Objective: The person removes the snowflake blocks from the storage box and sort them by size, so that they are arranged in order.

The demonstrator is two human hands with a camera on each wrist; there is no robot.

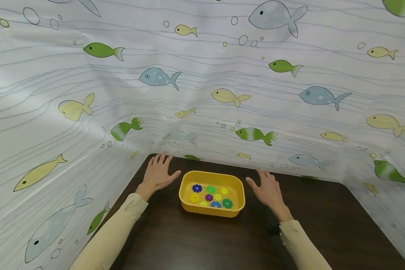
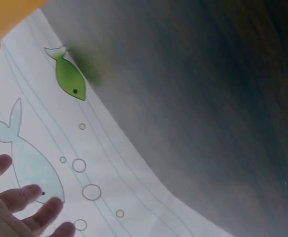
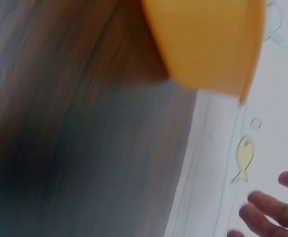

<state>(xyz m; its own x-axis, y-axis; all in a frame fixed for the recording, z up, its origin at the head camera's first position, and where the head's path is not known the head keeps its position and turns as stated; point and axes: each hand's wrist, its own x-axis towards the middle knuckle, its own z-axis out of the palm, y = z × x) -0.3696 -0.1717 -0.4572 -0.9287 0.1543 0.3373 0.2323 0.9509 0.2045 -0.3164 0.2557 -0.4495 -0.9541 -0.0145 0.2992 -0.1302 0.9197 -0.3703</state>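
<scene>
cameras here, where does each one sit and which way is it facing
Head: sits high, looks forward and down at the dark brown wooden table, the yellow plastic tub of coloured flower discs and the fish-print backdrop; both hands, left hand and right hand, and sleeves show.
Left wrist: looks along the table toward the backdrop; only fingertips show.
Right wrist: same, blurred; fingertips show.
Shared: all three catch the tub, table and backdrop.

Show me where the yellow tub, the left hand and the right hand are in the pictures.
yellow tub (image 1: 237,189): head view, on its right rim.
left hand (image 1: 158,174): head view, on the back of the hand, fingers spread.
right hand (image 1: 268,189): head view, on the back of the hand, fingers straight.
</scene>
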